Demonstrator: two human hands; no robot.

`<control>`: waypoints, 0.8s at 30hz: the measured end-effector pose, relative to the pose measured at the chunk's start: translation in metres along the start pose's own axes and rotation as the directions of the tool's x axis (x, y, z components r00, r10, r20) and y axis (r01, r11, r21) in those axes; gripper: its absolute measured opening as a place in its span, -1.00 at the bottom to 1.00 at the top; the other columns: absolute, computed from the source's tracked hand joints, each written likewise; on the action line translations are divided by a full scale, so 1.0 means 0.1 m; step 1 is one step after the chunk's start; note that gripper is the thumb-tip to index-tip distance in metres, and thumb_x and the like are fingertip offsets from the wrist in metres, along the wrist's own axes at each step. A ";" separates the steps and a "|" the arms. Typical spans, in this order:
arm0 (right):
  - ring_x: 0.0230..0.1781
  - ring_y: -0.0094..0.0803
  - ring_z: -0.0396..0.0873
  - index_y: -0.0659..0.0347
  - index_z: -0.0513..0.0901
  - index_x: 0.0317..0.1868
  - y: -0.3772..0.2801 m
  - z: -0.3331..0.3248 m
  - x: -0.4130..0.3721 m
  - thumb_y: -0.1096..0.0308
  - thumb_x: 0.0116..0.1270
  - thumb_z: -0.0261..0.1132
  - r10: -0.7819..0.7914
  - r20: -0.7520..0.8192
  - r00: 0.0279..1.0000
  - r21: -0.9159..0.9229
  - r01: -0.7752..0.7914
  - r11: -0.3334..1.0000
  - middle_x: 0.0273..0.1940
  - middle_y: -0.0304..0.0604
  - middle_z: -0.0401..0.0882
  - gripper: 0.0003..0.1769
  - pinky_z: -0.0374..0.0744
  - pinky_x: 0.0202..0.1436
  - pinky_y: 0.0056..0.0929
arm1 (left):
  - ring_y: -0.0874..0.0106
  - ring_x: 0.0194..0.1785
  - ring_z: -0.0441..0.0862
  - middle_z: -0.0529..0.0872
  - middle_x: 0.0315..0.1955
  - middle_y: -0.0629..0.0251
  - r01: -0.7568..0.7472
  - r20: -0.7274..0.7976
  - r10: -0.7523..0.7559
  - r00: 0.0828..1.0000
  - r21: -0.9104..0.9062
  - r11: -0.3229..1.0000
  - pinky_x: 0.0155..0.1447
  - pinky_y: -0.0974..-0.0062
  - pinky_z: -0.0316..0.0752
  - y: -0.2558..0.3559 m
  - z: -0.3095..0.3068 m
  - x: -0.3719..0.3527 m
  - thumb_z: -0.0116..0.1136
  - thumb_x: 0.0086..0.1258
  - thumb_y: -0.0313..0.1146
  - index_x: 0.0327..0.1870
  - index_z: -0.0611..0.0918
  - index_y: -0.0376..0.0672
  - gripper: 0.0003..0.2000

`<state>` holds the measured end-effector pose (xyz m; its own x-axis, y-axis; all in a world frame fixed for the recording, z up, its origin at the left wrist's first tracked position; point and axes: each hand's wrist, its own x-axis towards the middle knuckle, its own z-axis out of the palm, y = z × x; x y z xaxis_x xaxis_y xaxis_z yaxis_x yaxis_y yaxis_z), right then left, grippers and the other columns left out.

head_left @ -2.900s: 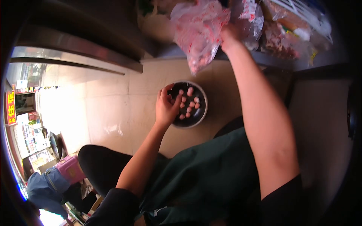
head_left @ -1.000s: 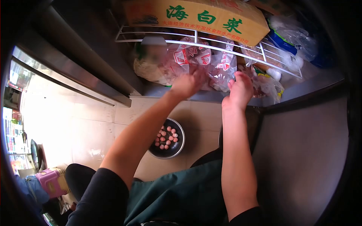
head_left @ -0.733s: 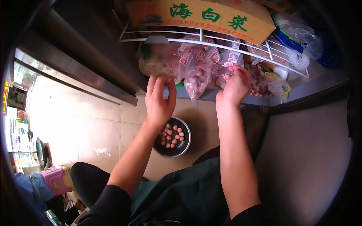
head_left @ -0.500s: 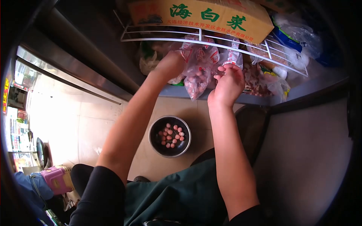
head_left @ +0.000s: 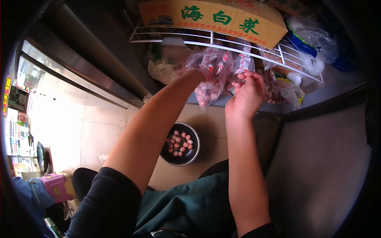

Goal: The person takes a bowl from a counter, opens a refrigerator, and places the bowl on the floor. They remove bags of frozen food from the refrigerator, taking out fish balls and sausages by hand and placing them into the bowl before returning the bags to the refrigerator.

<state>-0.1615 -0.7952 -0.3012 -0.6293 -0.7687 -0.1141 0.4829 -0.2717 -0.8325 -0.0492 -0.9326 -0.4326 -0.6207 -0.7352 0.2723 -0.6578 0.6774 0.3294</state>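
A clear plastic bag with red print hangs over the front of the lower freezer shelf, with pale pink frozen balls in its bottom corner. My left hand reaches into the bag's mouth; its fingers are hidden by the plastic. At the bag's right side, my right hand has its fingers curled together on the printed plastic edge. Below, on the floor, stands a round dark bowl with a silver rim. Several pink frozen balls lie in it, and my left forearm covers part of its left side.
Above my hands runs a white wire shelf bearing a cardboard box. More bagged food sits to the right, beside the freezer's inner wall. A pink case is at the lower left on the tiled floor.
My left hand has gone further right and deeper into the bag, and the bag's mouth has spread. My right hand has shifted slightly right and down.
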 end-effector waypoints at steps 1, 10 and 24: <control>-0.40 -0.62 0.39 0.09 0.53 -0.36 -0.01 0.00 -0.01 0.52 0.33 0.09 -0.001 0.008 1.000 -0.003 0.001 1.000 -0.37 -0.32 0.53 -0.86 0.38 -0.34 -0.62 | 0.09 -0.04 0.62 0.64 -0.10 -0.04 0.000 -0.003 0.000 1.000 -0.006 1.000 0.03 0.21 0.52 0.03 0.01 -0.09 0.16 0.27 -0.28 -0.03 0.56 -0.22 -0.70; -0.38 -0.55 0.49 0.15 0.52 -0.37 0.03 0.02 -0.02 0.52 0.28 0.11 0.035 0.070 0.997 -0.003 -0.035 0.999 -0.40 -0.29 0.53 -0.90 0.41 -0.34 -0.59 | 0.10 -0.04 0.62 0.64 -0.09 -0.03 -0.019 -0.036 0.018 0.999 -0.043 0.999 0.04 0.22 0.52 0.33 -0.06 -0.19 0.18 0.26 -0.26 -0.03 0.56 -0.22 -0.68; -0.54 -0.58 0.40 0.25 0.54 -0.33 0.20 0.18 -0.15 0.59 0.29 0.12 0.199 0.270 0.942 -0.088 -0.182 0.979 -0.41 -0.20 0.54 -0.92 0.45 -0.39 -0.61 | 0.12 -0.03 0.61 0.65 -0.08 -0.02 -0.085 -0.064 0.075 0.995 -0.171 0.982 0.05 0.24 0.51 0.35 -0.10 -0.06 0.21 0.25 -0.23 -0.02 0.57 -0.21 -0.66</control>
<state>-0.1311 -0.7995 -0.3064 -0.3321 -0.9347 -0.1268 0.5341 -0.0755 -0.8420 -0.0646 -0.9051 -0.4140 -0.6399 -0.6824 0.3533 -0.5201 0.7231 0.4547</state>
